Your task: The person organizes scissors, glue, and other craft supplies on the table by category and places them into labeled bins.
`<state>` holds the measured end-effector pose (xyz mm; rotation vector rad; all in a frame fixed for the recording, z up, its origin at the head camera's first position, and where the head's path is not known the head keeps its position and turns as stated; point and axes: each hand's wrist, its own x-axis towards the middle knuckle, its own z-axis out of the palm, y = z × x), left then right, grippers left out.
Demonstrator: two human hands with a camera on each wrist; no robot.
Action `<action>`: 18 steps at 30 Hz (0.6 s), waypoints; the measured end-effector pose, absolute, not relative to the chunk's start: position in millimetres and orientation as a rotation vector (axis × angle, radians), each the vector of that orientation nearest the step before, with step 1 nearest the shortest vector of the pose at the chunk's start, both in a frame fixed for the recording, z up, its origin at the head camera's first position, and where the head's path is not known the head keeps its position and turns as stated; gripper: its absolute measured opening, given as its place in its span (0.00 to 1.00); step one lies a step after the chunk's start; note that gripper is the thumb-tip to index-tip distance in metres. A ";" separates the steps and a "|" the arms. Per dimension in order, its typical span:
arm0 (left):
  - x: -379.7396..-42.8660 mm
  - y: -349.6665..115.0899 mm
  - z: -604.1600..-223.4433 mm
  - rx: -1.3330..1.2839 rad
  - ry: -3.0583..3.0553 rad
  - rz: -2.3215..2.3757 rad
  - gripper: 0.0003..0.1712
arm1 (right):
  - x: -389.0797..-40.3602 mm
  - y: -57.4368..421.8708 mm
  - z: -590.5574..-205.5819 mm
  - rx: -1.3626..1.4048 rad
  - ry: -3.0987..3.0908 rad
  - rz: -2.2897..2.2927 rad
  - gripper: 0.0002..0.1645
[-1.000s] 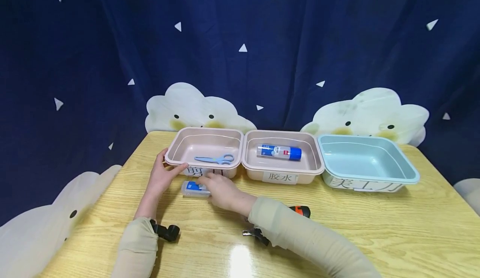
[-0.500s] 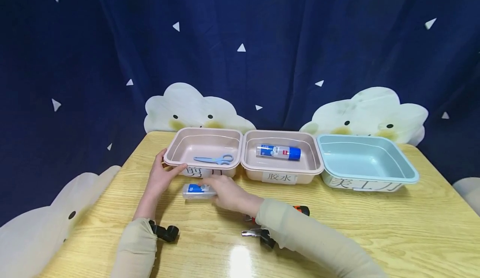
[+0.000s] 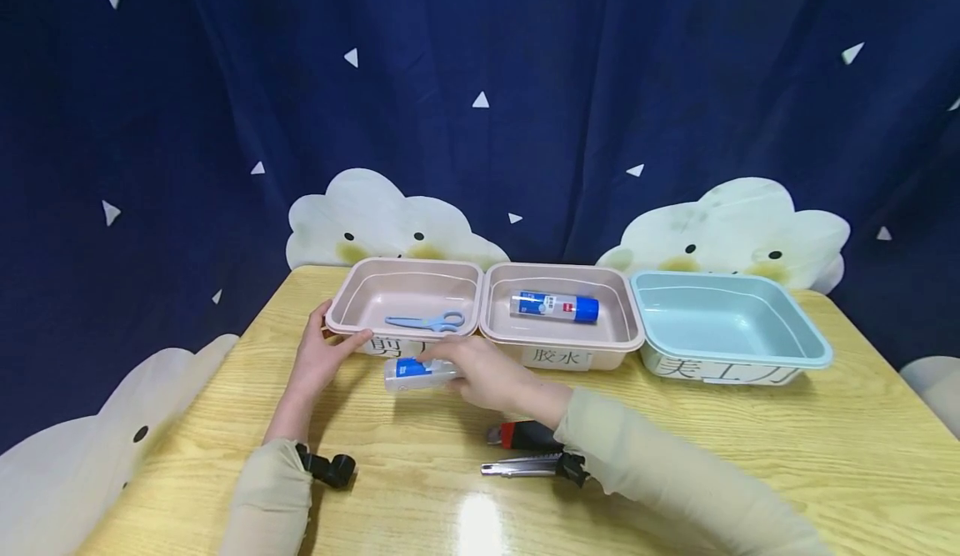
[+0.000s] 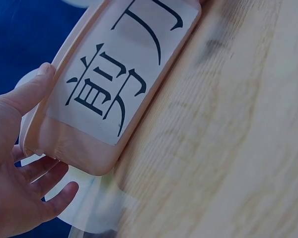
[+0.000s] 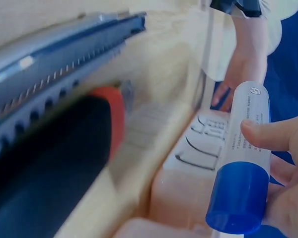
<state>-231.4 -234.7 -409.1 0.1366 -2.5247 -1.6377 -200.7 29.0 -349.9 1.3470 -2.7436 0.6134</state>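
My right hand holds a clear glue bottle with a blue label above the table, in front of the left pink bin. In the right wrist view, thumb and fingers pinch the bottle's body, and its blue cap points toward the camera. My left hand grips the left front corner of that pink bin, the thumb over the front rim and the fingers round the side. Light-blue scissors lie in this bin. Another glue bottle lies in the middle pink bin.
A light-blue bin stands at the right of the row. Paper labels with characters mark the bin fronts. On the table, partly under the right forearm, lie a red-and-black utility knife and a silver utility knife. A dark-blue curtain hangs behind.
My right hand has picked the glue bottle up off the table and moved it slightly right. More of both utility knives shows now. The left hand stays at the bin corner.
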 end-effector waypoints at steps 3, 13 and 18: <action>-232.3 -234.2 -409.1 0.139 -2.529 -1.632 0.53 | -204.0 39.2 -343.8 1.331 -2.734 0.612 0.29; -232.3 -234.8 -408.5 0.133 -2.518 -1.635 0.52 | -217.3 78.2 -327.9 1.190 -2.685 0.666 0.28; -230.9 -234.7 -407.9 0.129 -2.522 -1.635 0.53 | -224.6 93.6 -325.8 1.117 -2.692 0.674 0.27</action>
